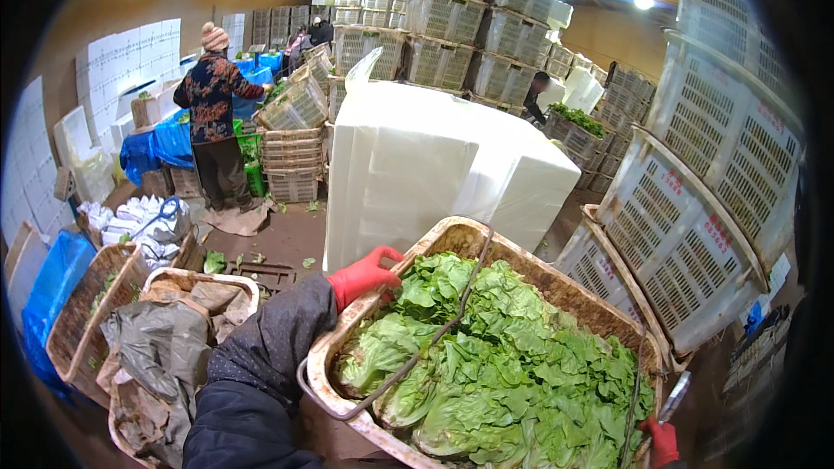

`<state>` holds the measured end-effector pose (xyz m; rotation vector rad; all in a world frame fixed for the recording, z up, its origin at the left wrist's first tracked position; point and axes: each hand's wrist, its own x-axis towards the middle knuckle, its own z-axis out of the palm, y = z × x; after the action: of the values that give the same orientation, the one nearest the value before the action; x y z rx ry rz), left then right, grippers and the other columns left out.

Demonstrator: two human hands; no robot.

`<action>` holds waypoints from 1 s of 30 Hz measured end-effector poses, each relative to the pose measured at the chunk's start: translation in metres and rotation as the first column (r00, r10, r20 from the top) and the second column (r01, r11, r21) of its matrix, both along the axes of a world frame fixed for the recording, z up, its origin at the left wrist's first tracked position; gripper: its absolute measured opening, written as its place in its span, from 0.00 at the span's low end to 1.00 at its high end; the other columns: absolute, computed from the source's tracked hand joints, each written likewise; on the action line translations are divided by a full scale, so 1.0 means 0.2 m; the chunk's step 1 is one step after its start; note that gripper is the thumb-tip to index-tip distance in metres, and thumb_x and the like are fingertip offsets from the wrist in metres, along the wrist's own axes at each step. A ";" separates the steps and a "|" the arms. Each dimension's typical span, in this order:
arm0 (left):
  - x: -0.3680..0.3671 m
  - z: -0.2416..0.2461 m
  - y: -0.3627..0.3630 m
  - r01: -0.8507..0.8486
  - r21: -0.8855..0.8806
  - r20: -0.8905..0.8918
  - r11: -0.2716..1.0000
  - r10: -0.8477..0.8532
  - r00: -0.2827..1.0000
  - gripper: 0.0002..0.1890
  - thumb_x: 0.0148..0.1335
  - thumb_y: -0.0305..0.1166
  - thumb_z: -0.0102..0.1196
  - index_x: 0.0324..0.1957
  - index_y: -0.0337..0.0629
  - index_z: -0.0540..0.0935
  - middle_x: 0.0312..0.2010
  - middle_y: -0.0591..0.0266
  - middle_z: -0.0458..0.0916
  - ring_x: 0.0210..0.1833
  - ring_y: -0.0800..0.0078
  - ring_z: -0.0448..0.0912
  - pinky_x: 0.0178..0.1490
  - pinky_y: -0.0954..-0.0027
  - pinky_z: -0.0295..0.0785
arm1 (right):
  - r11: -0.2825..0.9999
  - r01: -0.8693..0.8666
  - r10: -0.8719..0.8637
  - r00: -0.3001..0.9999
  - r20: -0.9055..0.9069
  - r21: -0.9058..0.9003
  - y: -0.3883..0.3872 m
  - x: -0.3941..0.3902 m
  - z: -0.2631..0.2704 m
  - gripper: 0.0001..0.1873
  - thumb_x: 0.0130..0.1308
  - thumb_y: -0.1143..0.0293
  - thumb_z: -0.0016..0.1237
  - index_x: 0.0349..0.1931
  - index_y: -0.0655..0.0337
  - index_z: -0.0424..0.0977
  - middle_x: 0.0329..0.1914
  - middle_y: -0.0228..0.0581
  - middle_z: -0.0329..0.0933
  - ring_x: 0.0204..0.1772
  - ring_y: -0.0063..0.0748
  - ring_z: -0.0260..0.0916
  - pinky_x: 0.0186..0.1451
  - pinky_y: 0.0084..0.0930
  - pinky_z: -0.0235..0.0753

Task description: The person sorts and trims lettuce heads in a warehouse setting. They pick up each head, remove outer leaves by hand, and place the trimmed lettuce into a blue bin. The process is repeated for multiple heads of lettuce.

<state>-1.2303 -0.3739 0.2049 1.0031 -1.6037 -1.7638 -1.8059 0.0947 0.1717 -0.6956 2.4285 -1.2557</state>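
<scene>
Before me is a dirty cream plastic crate (326, 355), packed with green leafy lettuce (508, 352). My left hand (368, 277), in a red glove, grips the crate's far left rim, fingers curled over the edge. A bent metal wire handle (417, 359) lies across the lettuce at the left end; another wire handle (633, 397) runs near the right end. My right hand (661, 441), also red-gloved, is at the right rim, partly cut off by the picture's bottom. A flat silver metal tool (675, 396), perhaps a knife, juts up from its grasp.
White foam boxes (404, 169) in clear plastic stand just beyond the crate. Tall stacks of slatted crates (677, 208) lean at right. Open crates with sacking (156, 345) crowd the left. A person in a knit hat (215, 98) stands at a blue-covered table; others are farther back.
</scene>
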 end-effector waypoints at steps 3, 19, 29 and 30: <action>-0.02 -0.09 -0.02 0.016 0.202 -0.188 0.979 0.023 0.982 0.37 0.51 0.29 0.54 0.65 0.48 0.58 0.35 0.60 0.73 0.24 0.75 0.74 0.26 0.75 0.73 | 0.982 -0.101 0.100 0.995 0.015 0.157 -0.07 -0.05 -0.01 0.17 0.59 0.60 0.53 0.27 0.69 0.77 0.22 0.39 0.78 0.27 0.28 0.71 0.33 0.27 0.68; 0.44 0.14 0.29 -0.287 0.081 -0.507 0.955 0.287 0.813 0.23 0.54 0.30 0.59 0.52 0.44 0.68 0.26 0.61 0.73 0.16 0.74 0.72 0.16 0.71 0.70 | 0.901 -0.321 0.434 0.619 -0.655 0.293 -0.85 -0.69 -0.11 0.23 0.49 0.57 0.54 0.31 0.74 0.75 0.18 0.45 0.74 0.26 0.40 0.71 0.33 0.38 0.70; 0.61 0.42 1.65 -0.907 -0.239 -0.699 0.345 0.588 0.408 0.23 0.58 0.32 0.56 0.55 0.46 0.66 0.34 0.63 0.74 0.15 0.75 0.73 0.16 0.74 0.70 | 0.276 -0.953 0.731 0.294 -0.616 -0.127 -2.44 -0.10 0.39 0.16 0.63 0.58 0.49 0.25 0.61 0.71 0.17 0.25 0.64 0.21 0.19 0.59 0.24 0.23 0.58; 0.56 0.39 1.74 -0.870 -0.255 -0.641 0.422 0.600 0.479 0.23 0.57 0.32 0.56 0.55 0.46 0.67 0.35 0.62 0.74 0.15 0.75 0.73 0.16 0.76 0.70 | 0.374 -0.919 0.718 0.373 -0.588 -0.125 -2.41 -0.10 0.35 0.16 0.63 0.58 0.49 0.26 0.62 0.71 0.18 0.26 0.65 0.21 0.19 0.59 0.25 0.23 0.59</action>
<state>-1.1181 -0.0262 0.2834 0.7388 -0.9529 -0.6995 -1.8262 -0.3868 0.2421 -2.2509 1.4456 -1.1887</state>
